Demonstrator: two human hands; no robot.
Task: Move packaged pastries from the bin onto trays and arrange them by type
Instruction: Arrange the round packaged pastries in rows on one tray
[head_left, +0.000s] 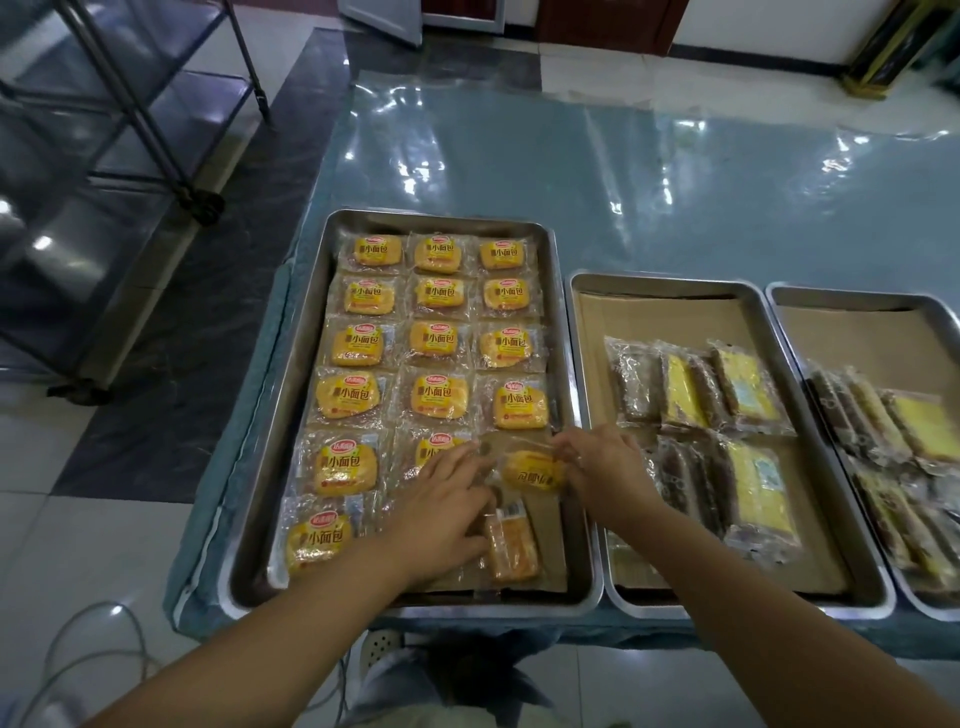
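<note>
Steel first: the left tray (441, 217) fills the middle-left of the frame, lined with yellow bread packets (439, 338) in tidy rows of three, every label upright. The right tray (857, 291) is cut off by the right edge of the frame, so only part of its load shows. The middle tray (675, 278) carries clear-wrapped bars (748, 389) on a cardboard liner (649, 322), their print too small to read. Down in the lower centre, the left hand (447, 499) comes in palm down, fingers straight and close together, lying flat across the tray and hiding most of the middle packet in the fifth row. The fingertips are blurred, so whether they touch the loose packet (532, 470) is hard to tell. The right hand (602, 467) reaches in from the lower right, wrist over the middle tray's rim, thumb and fingers pinching the clear wrapper at that packet's right edge. The loose packet sits in the fifth row's right-hand slot of the left tray, its long axis running left to right with a slight tilt, and its print upside down against its neighbours. Just below it, a sideways packet (511, 545) lies with its long axis up and down the frame, label out of view, its left edge tucked under the left hand. All three trays rest on a glossy blue table cover (675, 197).
</note>
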